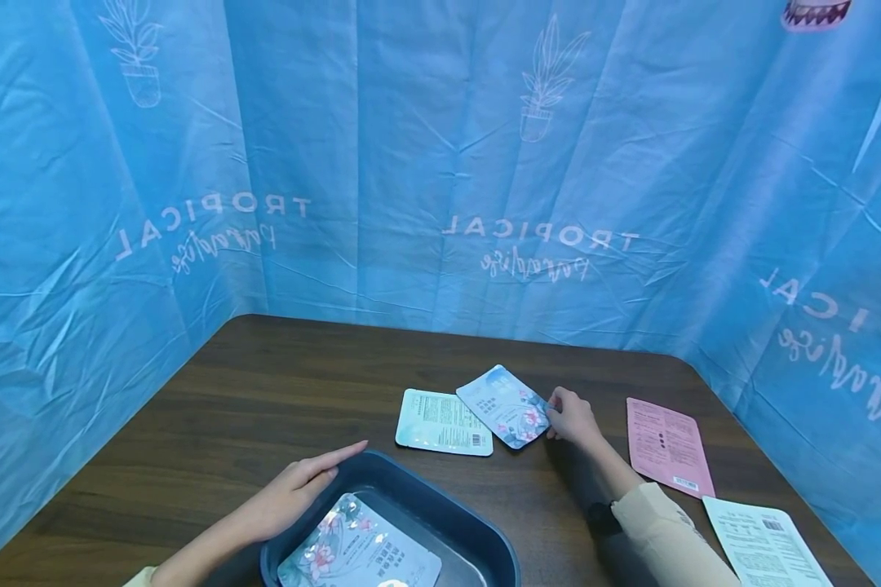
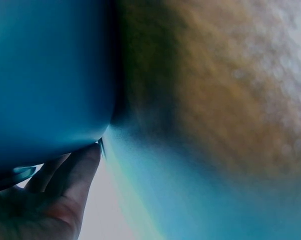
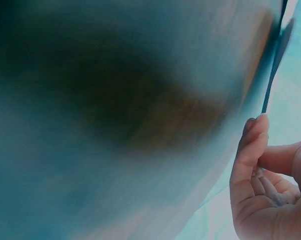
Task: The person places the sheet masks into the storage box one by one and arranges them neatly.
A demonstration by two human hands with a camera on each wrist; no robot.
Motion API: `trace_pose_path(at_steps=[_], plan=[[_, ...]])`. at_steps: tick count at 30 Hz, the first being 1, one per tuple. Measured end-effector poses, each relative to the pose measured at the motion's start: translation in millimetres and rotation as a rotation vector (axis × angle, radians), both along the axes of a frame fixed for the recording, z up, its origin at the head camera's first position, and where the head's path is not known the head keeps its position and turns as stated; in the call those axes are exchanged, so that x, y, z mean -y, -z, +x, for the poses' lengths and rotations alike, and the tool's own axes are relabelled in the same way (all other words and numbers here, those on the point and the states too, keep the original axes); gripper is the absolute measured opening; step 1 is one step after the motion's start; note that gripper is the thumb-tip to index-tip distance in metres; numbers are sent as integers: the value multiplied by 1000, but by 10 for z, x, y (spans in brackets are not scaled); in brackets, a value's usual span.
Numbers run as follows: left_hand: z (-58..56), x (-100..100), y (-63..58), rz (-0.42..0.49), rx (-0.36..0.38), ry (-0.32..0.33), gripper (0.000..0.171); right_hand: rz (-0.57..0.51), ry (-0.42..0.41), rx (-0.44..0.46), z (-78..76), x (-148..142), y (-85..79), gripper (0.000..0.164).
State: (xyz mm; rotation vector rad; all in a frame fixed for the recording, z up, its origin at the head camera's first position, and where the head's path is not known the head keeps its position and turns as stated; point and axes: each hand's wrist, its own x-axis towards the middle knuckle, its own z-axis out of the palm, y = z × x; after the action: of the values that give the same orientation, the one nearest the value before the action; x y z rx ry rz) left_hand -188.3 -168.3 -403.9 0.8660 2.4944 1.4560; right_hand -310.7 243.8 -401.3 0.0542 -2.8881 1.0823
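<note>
We count five printed sachets [image 1: 505,408] in all. Two are blue floral sachets [image 1: 360,545], two are mint-green sachets [image 1: 440,424], and one is a pink sachet [image 1: 668,447]. Of those five, we see one inside the single dark-blue tray [image 1: 440,509] and four outside it. We have one desk [image 1: 191,432] and two hands: one left hand [image 1: 294,493] and one right hand [image 1: 571,416], with two pale sleeves [image 1: 664,530]. On the blue curtain [image 1: 426,114] we find three "TROPICAL Paradise" inscriptions [image 1: 543,232], two whole potted-plant drawings [image 1: 536,118] and one cropped pink print [image 1: 815,15]. We cannot tell how many pieces make up the curtain.
</note>
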Motion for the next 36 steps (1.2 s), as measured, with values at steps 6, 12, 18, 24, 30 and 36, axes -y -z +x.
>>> trace_pose_path(at_steps=[6,12,18,24,30,36], plan=[[5,-3,-4,3,4,2,41,-96,1,-6,151,-100,-36,3],[4,-3,-11,4,4,4,41,-135,2,-33,330,-174,-73,6],[-6,4,-5,2,-8,1,40,-161,-3,-60,489,-159,-166,7],[-6,5,-23,3,-15,0,40,-221,-74,-96,641,-85,-317,7],[-8,6,-36,5,-28,11,40,-285,-179,-145,828,45,-478,8],[-4,9,-41,0,-31,22,40,-362,-259,-185,1056,245,-604,7]])
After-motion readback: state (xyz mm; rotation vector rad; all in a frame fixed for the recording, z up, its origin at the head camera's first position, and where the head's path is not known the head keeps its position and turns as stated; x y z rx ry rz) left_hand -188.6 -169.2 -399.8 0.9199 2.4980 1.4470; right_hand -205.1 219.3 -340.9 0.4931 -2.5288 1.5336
